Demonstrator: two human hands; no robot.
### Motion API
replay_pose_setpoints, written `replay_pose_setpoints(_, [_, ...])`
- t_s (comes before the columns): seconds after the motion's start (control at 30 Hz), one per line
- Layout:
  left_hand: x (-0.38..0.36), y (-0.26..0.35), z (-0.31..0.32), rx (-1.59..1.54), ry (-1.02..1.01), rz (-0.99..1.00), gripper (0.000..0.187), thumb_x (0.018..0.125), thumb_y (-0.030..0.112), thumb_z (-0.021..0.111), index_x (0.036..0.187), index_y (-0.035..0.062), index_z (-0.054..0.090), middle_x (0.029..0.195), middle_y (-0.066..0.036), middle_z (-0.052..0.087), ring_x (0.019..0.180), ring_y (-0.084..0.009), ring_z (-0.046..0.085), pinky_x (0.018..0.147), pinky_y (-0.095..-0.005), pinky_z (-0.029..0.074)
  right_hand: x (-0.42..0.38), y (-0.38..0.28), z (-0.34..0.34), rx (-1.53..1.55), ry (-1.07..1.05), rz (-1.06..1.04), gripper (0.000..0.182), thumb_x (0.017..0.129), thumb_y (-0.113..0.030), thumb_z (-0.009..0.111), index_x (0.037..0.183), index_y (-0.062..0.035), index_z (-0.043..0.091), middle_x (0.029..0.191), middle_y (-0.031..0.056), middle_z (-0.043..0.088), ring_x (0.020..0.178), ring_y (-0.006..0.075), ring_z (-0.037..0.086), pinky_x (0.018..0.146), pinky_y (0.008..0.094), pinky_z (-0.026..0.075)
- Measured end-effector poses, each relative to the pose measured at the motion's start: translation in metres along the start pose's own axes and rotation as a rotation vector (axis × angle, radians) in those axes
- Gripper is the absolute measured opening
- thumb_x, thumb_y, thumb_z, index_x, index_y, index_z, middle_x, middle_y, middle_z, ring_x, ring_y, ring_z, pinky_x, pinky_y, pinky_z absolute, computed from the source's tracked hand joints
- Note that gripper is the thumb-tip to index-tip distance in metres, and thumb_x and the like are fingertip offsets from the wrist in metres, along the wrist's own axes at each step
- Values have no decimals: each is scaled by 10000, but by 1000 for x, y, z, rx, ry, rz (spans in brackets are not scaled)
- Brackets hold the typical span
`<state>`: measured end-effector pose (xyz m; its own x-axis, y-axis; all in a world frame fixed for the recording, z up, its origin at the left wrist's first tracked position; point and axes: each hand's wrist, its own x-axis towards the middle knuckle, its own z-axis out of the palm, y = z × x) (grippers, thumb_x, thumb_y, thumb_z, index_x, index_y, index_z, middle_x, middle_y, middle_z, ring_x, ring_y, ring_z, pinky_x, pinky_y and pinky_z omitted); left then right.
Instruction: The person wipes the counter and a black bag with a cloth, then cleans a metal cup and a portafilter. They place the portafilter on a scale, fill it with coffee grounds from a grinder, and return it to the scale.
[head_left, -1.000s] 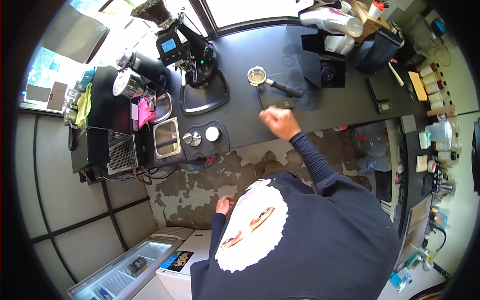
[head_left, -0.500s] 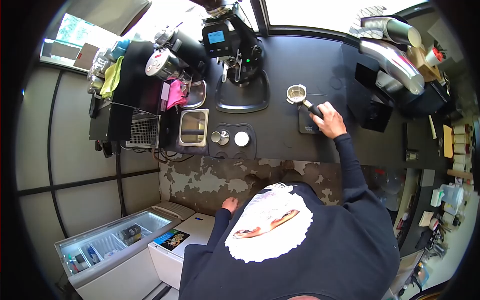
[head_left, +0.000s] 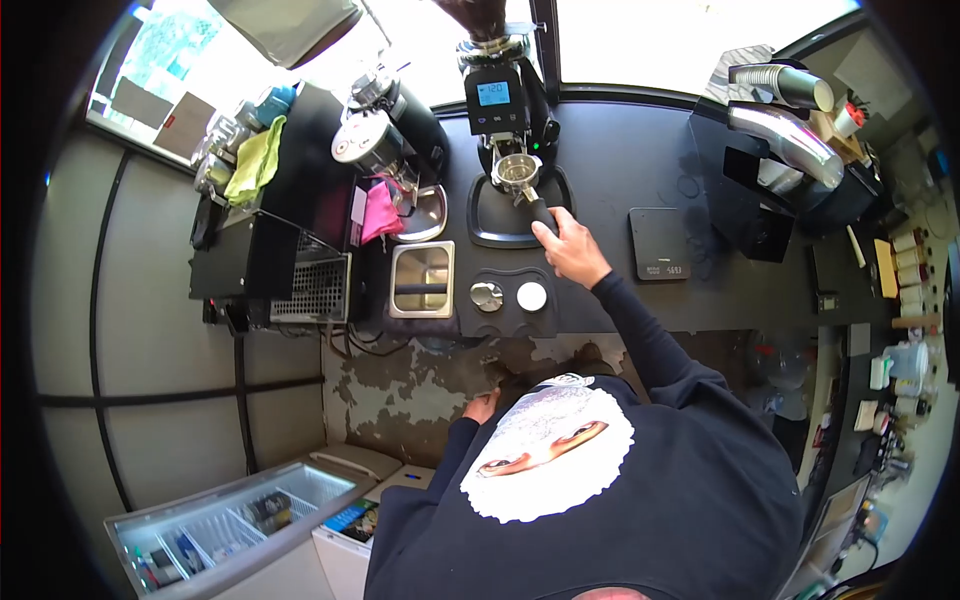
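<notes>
My right hand (head_left: 577, 248) is wrapped around the black handle of a portafilter (head_left: 518, 174). Its metal basket sits at the front of a coffee grinder (head_left: 493, 100), below the lit display and over the grinder's black tray (head_left: 490, 228). Down by my body, in front of the counter edge, my left hand (head_left: 483, 407) hangs with fingers loosely curled and nothing visible in them. A black scale (head_left: 659, 244) with a lit readout lies on the counter, right of my right hand.
Left of the grinder stand another machine (head_left: 375, 140), a pink cloth (head_left: 381, 212) and a metal knock box (head_left: 422, 280). A tamping mat (head_left: 508, 318) holds a metal tool and a white-topped one. Stacked cups (head_left: 785, 145) lie at the right. A glass-topped freezer (head_left: 230, 530) is lower left.
My right hand has carried the portafilter leftward from over the scale to the grinder. The scale now shows fully. My view has shifted, and my left hand stays low by my body.
</notes>
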<state>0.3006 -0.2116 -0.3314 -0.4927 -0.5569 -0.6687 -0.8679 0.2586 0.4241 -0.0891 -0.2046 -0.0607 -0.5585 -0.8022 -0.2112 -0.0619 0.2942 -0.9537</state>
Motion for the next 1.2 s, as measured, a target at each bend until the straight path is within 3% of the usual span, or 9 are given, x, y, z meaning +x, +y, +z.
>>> replay_pose_setpoints(0.07, [13, -42, -15, 7, -41, 11, 810, 976, 648, 229, 943, -1, 713, 1022, -287, 671, 1016, -454, 622, 932, -486, 452, 27, 24, 33, -79, 166, -104, 395, 960, -312, 569, 1149, 32, 522, 795, 222, 661, 745, 373, 683, 689, 443, 536])
replay_pose_setpoints(0.13, [29, -87, -24, 8, -15, 18, 794, 983, 632, 215, 913, 22, 718, 1000, -257, 683, 988, -434, 633, 915, -487, 458, 48, 39, 61, -54, 277, -112, 434, 973, -328, 575, 1209, 30, 507, 617, 51, 555, 475, 133, 548, 422, 312, 464])
replay_pose_setpoints(0.27, [26, -161, -41, -162, 130, -47, 767, 997, 588, 235, 891, -9, 704, 963, -282, 672, 978, -468, 614, 890, -534, 447, 83, 60, 89, -145, 433, -82, 413, 978, -334, 570, 1185, 20, 518, 618, 55, 566, 459, 140, 552, 415, 310, 464])
replay_pose_setpoints(0.43, [5, -252, -48, -62, -19, -150, 694, 992, 548, 280, 950, -14, 685, 989, -302, 656, 965, -480, 610, 873, -551, 451, 79, 17, 101, -10, 443, 80, 413, 987, -378, 549, 1123, 10, 515, 633, 70, 577, 470, 157, 572, 412, 312, 482])
replay_pose_setpoints(0.6, [9, -303, -60, 49, -124, -45, 610, 984, 493, 323, 959, -2, 679, 950, -293, 658, 929, -461, 622, 856, -551, 463, 94, 27, 107, -94, 474, 167, 480, 988, -456, 515, 1074, 16, 489, 692, 123, 611, 508, 193, 620, 422, 331, 526])
replay_pose_setpoints(0.87, [103, -276, -117, 220, 97, 547, 477, 973, 407, 392, 973, 17, 667, 888, -278, 660, 871, -431, 640, 827, -550, 482, 99, 27, 97, -194, 392, 236, 580, 982, -506, 493, 1080, 63, 428, 742, 188, 641, 517, 237, 648, 430, 362, 545])
replay_pose_setpoints(1.0, [147, -215, -136, 363, -10, 422, 499, 974, 429, 407, 1037, 4, 662, 972, -286, 661, 947, -452, 623, 860, -548, 473, 101, 26, 96, -207, 388, 260, 588, 979, -507, 495, 1075, 69, 430, 725, 191, 640, 513, 246, 647, 445, 373, 548])
replay_pose_setpoints(1.07, [140, -180, -136, 138, 48, 230, 539, 973, 469, 420, 1059, -1, 669, 1066, -283, 655, 1031, -475, 596, 906, -537, 464, 97, 25, 96, -245, 407, 261, 625, 970, -531, 485, 1100, 80, 462, 769, 217, 664, 552, 314, 680, 486, 393, 561])
replay_pose_setpoints(1.2, [132, -165, -120, 74, -26, 358, 583, 952, 534, 449, 1037, 15, 701, 1110, -262, 659, 1079, -484, 583, 933, -520, 463, 95, 23, 96, -242, 389, 287, 634, 968, -539, 481, 1114, 77, 467, 789, 223, 666, 547, 309, 677, 475, 391, 553])
